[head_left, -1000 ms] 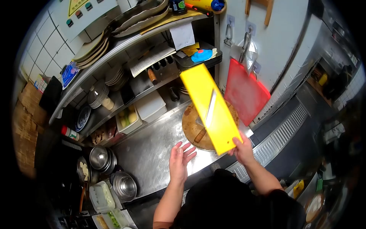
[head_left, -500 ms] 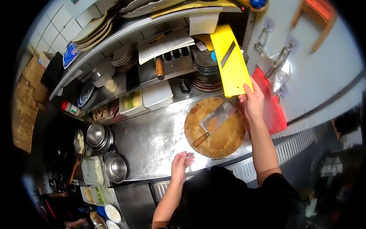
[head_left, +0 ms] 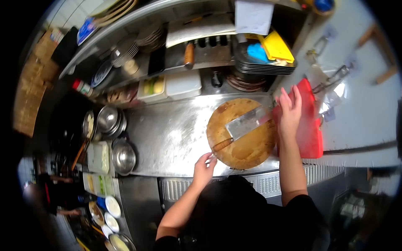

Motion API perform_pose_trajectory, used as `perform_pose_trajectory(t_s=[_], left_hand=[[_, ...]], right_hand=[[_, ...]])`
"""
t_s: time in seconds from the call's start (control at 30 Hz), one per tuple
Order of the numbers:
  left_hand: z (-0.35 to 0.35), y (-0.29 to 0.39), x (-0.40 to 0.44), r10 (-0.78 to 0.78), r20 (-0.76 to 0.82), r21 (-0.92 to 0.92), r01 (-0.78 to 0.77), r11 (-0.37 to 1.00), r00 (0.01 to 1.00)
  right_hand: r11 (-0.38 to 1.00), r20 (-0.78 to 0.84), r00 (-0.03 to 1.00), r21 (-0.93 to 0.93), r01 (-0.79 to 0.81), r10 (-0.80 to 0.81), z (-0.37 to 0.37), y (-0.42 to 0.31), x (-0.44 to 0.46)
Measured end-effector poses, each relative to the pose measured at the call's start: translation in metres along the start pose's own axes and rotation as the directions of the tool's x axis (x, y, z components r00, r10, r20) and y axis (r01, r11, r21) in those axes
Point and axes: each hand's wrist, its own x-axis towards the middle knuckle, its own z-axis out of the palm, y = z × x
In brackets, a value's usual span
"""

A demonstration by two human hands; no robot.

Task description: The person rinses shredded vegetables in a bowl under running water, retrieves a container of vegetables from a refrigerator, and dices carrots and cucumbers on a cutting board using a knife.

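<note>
My right hand (head_left: 290,111) is raised beside the red cutting board (head_left: 309,125), its fingers apart and holding nothing; whether it touches the board I cannot tell. On the round wooden chopping block (head_left: 251,152) lies a cleaver (head_left: 247,124), its wooden handle towards my left hand (head_left: 204,170). That hand is loosely curled at the block's near left edge, close to the handle's end, with nothing visible in it. The yellow slicer (head_left: 277,48) rests on a stack of dark trays (head_left: 264,69) on the shelf, next to something blue (head_left: 257,52).
Left along the steel counter (head_left: 167,138) stand metal bowls (head_left: 124,157) and food containers (head_left: 99,157). Under the shelf sit a white lidded box (head_left: 183,85) and a tub of vegetables (head_left: 151,88). Another person (head_left: 63,188) stands at the far left.
The yellow slicer has gone from my right hand onto the stacked trays, and that hand has let go and drawn back beside the red board. My left hand has come nearer the cleaver's handle.
</note>
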Motion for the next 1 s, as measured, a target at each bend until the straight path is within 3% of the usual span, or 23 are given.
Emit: perform_pose_trajectory(t_s=[0.03,0.1,0.13,0.2,0.27,0.33,0.4,0.47,0.57,0.63,0.73,0.9,0.97,1.0], left_hand=[[0.001,0.013,0.003,0.189,0.001,0.269,-0.182,0.946,0.982],[0.008,0.0,0.015,0.374,0.081,0.463,-0.367,0.807,0.924],[0.011,-0.008,0.023,0.358,0.151,0.492,-0.385,0.781,0.921],[0.018,-0.033,0.031,0.381,0.275,0.585,-0.468,0.662,0.883],[0.02,-0.038,0.037,0.396,0.32,0.624,-0.506,0.596,0.861],[0.02,-0.039,0.043,0.391,0.373,0.658,-0.537,0.529,0.842],[0.021,-0.038,0.05,0.401,0.402,0.684,-0.561,0.466,0.823],[0.025,-0.038,0.061,0.398,0.452,0.682,-0.596,0.423,0.799],[0.031,-0.037,0.08,0.37,0.533,0.655,-0.648,0.388,0.761],[0.027,-0.027,0.087,0.342,0.555,0.66,-0.651,0.374,0.758],[0.005,-0.005,0.084,0.143,0.667,0.57,-0.625,0.534,0.731],[-0.08,-0.041,0.041,0.207,0.58,0.462,-0.527,0.713,0.788],[-0.121,-0.083,0.017,0.152,0.471,0.542,-0.422,0.727,0.869],[-0.145,-0.101,0.003,0.2,0.376,0.559,-0.393,0.73,0.905]], right_hand=[[0.997,0.055,0.998,-0.081,-0.002,0.007,-0.005,0.015,-0.019],[0.961,0.159,0.987,-0.272,0.052,-0.009,-0.018,0.051,-0.061],[0.92,0.209,0.977,-0.374,0.113,-0.035,-0.026,0.067,-0.081],[0.631,0.299,0.953,-0.732,0.258,-0.042,-0.048,0.082,-0.12],[0.605,0.233,0.972,-0.777,0.173,0.021,-0.073,0.098,-0.157],[0.573,0.063,0.997,-0.819,0.03,0.037,-0.097,0.113,-0.189],[0.661,-0.247,0.953,-0.689,-0.299,0.175,-0.134,0.148,-0.212],[0.712,-0.438,0.809,-0.412,-0.569,0.392,-0.151,0.165,-0.217],[0.661,-0.229,0.65,-0.035,-0.749,0.724,-0.151,0.161,-0.202],[0.647,-0.214,0.64,-0.045,-0.761,0.738,-0.161,0.173,-0.197],[0.658,-0.145,0.65,0.018,-0.752,0.746,-0.162,0.179,-0.198],[0.693,-0.143,0.679,0.081,-0.717,0.72,-0.15,0.183,-0.202],[0.703,-0.158,0.686,0.087,-0.706,0.71,-0.141,0.186,-0.217],[0.709,-0.167,0.691,0.094,-0.699,0.703,-0.136,0.189,-0.229]])
